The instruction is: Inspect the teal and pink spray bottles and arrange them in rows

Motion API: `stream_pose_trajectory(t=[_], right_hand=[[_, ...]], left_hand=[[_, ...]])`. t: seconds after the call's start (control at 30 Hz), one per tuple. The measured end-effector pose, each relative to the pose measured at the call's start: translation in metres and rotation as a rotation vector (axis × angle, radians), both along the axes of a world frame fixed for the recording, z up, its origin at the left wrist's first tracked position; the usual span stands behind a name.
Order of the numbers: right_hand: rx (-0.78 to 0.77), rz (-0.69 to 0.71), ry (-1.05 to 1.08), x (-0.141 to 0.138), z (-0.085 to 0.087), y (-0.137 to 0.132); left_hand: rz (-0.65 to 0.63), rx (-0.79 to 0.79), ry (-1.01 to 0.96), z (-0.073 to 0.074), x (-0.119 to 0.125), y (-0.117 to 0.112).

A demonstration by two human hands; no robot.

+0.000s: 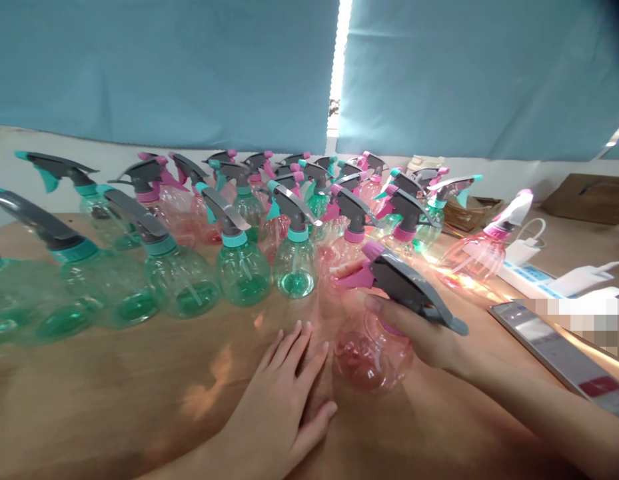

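Observation:
My right hand (414,327) is wrapped round the neck of a pink spray bottle (372,357), whose grey and pink trigger head points to the left. The bottle tilts a little, and I cannot tell whether its base touches the wooden table (189,420). Left of it, my left hand (286,383) lies flat on the tabletop with fingers stretched out, holding nothing. Just beyond those fingertips stand a green spray bottle (295,267) with a teal collar and another green spray bottle (244,273).
Several more green and pink spray bottles crowd the table's left and back. At right are a lone pink bottle (474,257), a white power strip (526,277) with plugs, and a phone (554,350). A cardboard box (589,199) sits behind, below blue blinds (464,80).

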State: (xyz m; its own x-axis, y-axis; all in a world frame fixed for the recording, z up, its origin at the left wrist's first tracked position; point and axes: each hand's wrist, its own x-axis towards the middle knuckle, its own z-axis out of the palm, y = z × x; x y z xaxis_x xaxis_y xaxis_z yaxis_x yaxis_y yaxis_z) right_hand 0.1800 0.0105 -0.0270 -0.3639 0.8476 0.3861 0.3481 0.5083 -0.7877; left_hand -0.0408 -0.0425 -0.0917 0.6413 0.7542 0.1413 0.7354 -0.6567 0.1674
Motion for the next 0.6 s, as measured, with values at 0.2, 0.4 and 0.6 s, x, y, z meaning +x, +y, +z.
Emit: stream_pose_trajectory(t=[0.2,0.4,0.6], right_hand=[[-0.030,0.004,0.052,-0.0011,0.0017,0.0011],[-0.037,0.045,0.081,-0.0001,0.0011,0.0023],[-0.039,0.065,0.112,-0.0007,-0.0004,0.0026]], left_hand=[[0.006,0.010,0.010,0.0001,-0.0006,-0.0001],[-0.002,0.021,0.011,-0.0005,-0.0003,0.0002],[0.001,0.030,0.008,0.0002,-0.0006,0.0000]])
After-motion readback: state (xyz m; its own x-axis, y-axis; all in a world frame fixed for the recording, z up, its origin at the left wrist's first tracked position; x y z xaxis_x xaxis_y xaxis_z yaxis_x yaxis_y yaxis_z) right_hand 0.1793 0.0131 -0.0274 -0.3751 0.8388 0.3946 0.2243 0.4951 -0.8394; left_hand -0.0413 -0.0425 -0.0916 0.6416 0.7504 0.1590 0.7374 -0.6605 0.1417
